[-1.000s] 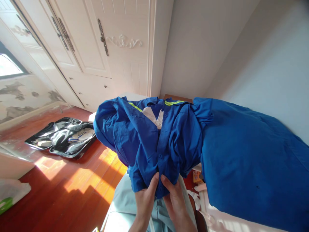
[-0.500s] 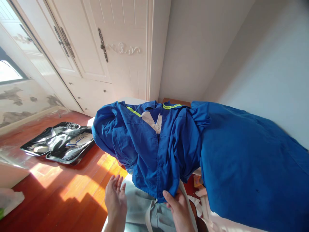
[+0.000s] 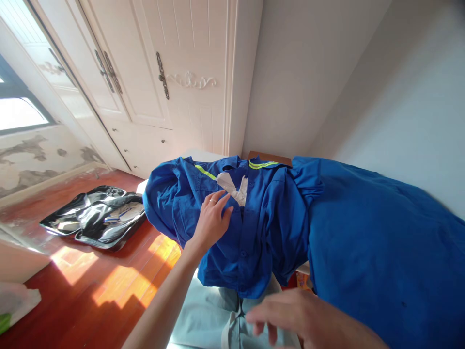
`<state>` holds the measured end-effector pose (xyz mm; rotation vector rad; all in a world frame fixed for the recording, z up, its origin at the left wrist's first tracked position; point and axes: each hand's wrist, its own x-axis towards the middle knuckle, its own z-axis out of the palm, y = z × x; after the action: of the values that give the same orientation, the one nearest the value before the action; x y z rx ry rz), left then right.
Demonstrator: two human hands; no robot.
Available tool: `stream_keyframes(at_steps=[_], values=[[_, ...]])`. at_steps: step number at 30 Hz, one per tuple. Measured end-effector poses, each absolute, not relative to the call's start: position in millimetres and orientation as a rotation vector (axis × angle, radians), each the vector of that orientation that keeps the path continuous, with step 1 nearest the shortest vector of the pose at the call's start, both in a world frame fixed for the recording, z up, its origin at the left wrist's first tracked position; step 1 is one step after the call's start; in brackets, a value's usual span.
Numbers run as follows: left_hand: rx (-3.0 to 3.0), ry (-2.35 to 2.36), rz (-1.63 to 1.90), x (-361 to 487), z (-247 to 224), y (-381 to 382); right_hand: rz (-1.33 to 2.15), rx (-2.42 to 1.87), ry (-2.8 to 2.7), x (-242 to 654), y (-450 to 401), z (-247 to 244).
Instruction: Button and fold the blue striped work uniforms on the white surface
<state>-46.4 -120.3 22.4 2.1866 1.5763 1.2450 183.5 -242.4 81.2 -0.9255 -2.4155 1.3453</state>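
Note:
A blue work shirt [image 3: 221, 252] with yellow stripes at the shoulders is spread out in front of me, its front partly buttoned and its collar end away from me. At the open neck a whitish patch [image 3: 232, 189] shows through. My left hand [image 3: 214, 218] reaches over the shirt's chest, its fingers stretched out near the neck opening; whether they touch the cloth I cannot tell. Low and nearer to me, my right hand [image 3: 286, 312] hovers off the shirt's hem, somewhat blurred, with its fingers apart and nothing in them.
To the right lies a large piece of blue cloth [image 3: 378, 252], against the shirt's sleeve. An open suitcase [image 3: 105, 242] with clothes stands on the wooden floor [image 3: 90, 291] at left. Behind is a cream wardrobe [image 3: 196, 43]. A plastic bag [image 3: 18, 300] sits at lower left.
My left hand has moved up and away from me, over the shirt's chest. My right hand has let go of the hem and drawn back. The view has shifted slightly.

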Motion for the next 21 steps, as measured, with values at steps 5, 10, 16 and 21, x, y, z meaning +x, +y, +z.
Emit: stream_keyframes(at_steps=[5, 10, 16, 21], values=[[2.586, 1.353, 0.635, -52.8, 15.5, -76.2, 0.763, -0.943, -2.405, 173.7, -132.6, 111.6], [2.659, 1.141, 0.586, -61.4, 30.5, -57.4, 0.329, -0.996, -2.679, 172.0, -43.2, 82.2], [2.525, 0.905, 0.645, -60.7, 51.7, -52.0, 0.338, -0.851, -3.018, 173.7, -31.4, 66.9], [2.129, 0.983, 0.732, -48.0, 43.4, -39.8, 0.371, -0.721, -2.937, 178.3, -30.0, 72.6]])
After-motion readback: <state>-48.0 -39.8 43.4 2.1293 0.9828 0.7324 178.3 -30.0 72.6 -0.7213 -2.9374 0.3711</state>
